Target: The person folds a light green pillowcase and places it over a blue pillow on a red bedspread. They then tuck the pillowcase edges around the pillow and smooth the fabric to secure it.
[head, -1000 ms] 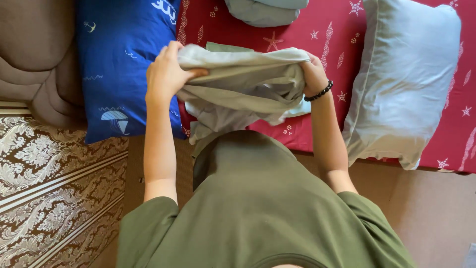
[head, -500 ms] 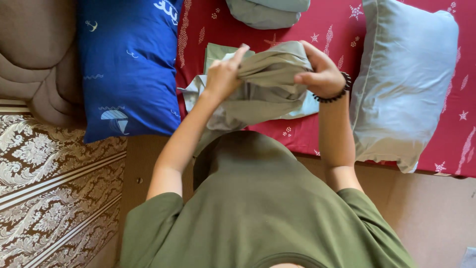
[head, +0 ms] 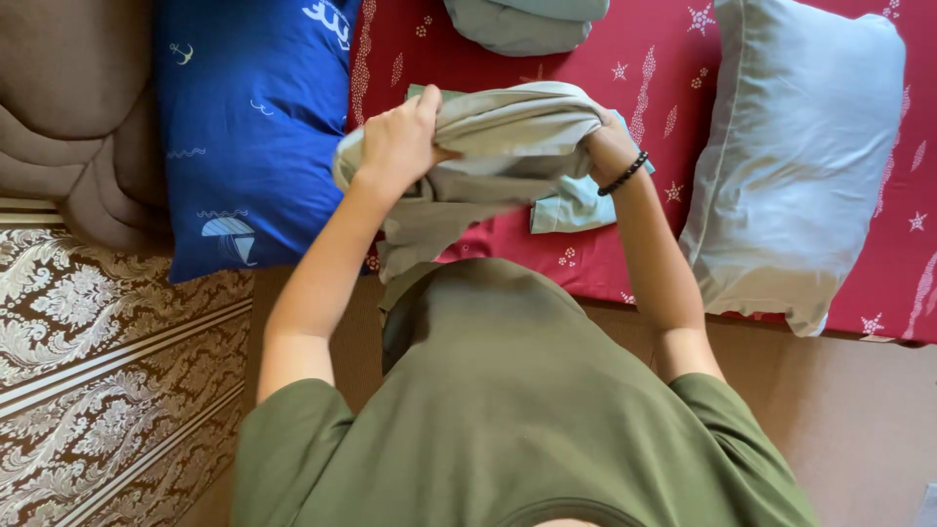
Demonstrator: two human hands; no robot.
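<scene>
A pale grey-green cloth (head: 508, 132), bunched and partly folded, hangs above the red star-patterned bedsheet (head: 664, 88). My left hand (head: 398, 144) grips its left end from above. My right hand (head: 607, 148), with a black bead bracelet on the wrist, is tucked into the cloth's right end, its fingers mostly hidden by fabric. A loose flap of the cloth droops toward my olive-green shirt. A lighter blue-green folded piece (head: 576, 207) lies on the sheet just under my right wrist.
A blue pillow with anchor and boat prints (head: 249, 127) lies at the bed's left. A pale blue pillow (head: 795, 166) lies at the right. Another grey-green bundle (head: 522, 21) sits at the top. Brown cushion (head: 68, 107) and patterned rug (head: 107, 371) are at left.
My left hand moved right and drew the cloth's left end inward. The cloth is now more bunched between both hands, and the right hand has slid further into it.
</scene>
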